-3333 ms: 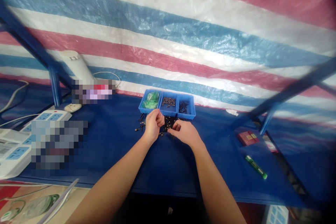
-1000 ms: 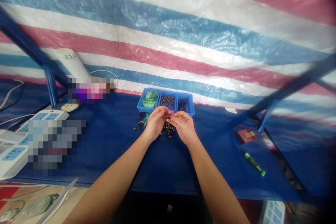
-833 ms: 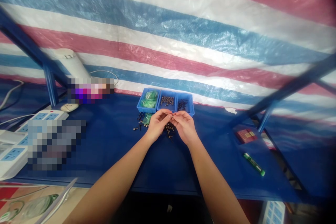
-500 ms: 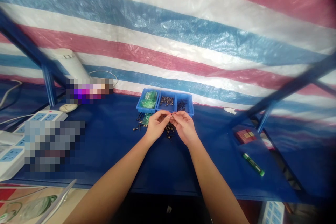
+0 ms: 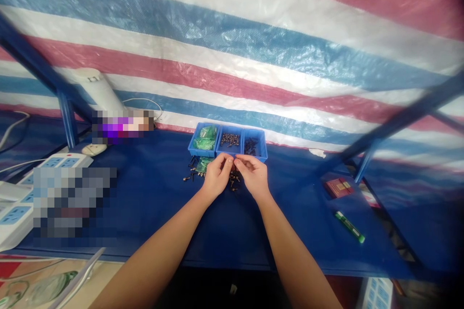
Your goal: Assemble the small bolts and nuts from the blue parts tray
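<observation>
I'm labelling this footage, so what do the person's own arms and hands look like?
The left hand and right hand are ungloved, with no visible watch or bracelet. The left forearm and right forearm are bare, with no sleeve, cable or marking in view.

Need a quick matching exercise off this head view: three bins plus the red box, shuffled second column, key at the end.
Column 1
1. Left bin
2. Middle bin
3. Right bin
4. Red box

Column 2
A. Holds dark parts
B. Lies farther from the person than the green tube
C. Holds green packets
D. Holds brass-coloured parts

Pairs: 1-C, 2-D, 3-A, 4-B
</observation>
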`<act>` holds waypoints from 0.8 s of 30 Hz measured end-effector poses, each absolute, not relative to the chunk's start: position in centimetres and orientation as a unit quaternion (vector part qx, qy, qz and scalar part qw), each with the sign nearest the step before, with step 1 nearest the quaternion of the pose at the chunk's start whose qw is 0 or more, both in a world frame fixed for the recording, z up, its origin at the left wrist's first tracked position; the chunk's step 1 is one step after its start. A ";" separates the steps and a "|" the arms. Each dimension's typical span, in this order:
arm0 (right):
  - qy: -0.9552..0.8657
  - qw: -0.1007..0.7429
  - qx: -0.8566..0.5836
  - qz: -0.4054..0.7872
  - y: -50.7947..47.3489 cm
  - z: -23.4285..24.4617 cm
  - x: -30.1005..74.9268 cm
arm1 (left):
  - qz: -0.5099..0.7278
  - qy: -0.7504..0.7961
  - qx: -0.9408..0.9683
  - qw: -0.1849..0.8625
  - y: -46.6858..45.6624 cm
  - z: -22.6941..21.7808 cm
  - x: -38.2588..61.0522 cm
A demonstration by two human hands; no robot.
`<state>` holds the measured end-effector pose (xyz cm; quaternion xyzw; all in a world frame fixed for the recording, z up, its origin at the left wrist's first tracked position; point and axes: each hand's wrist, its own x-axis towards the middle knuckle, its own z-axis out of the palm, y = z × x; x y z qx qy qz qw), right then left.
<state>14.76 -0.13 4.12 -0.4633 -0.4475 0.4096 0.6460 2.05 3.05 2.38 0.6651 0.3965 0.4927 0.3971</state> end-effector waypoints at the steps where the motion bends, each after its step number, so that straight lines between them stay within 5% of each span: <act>1: -0.430 0.653 -0.464 0.417 -0.1 4.1 14.8 | 0.498 0.383 0.661 0.410 3.0 2.5 2.1; 24: -0.461 0.622 -0.455 0.441 0.0 3.7 14.7 | 0.512 0.407 0.678 0.335 3.0 2.7 1.9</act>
